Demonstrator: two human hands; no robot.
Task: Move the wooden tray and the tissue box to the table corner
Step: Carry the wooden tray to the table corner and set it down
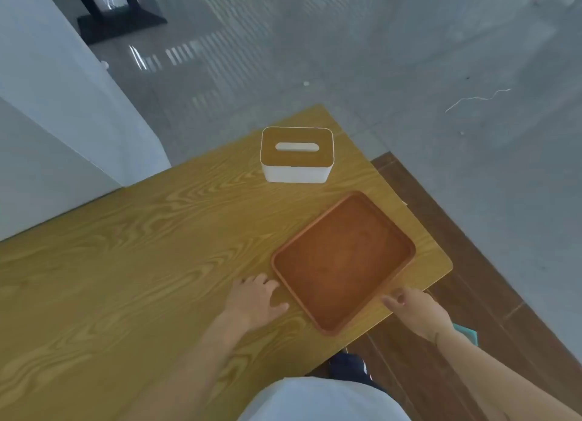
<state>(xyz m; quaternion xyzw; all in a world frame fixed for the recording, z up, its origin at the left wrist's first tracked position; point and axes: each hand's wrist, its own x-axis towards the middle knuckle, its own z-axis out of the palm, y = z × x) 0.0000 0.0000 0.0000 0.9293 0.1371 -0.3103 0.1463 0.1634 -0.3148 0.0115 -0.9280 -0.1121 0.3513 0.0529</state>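
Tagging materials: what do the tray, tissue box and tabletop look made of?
Tray: reddish-brown wood, matte, faint grain; likely solid wood.
Tissue box: white smooth body, probably plastic; tan wood-look lid, possibly bamboo.
Table: yellow-brown with bold repeating grain, slight sheen; probably laminate or veneer.

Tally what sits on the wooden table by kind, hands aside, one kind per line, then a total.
Wooden tray: 1
Tissue box: 1
Total: 2
Both rest on the table. The left hand and right hand flank the tray's near end.
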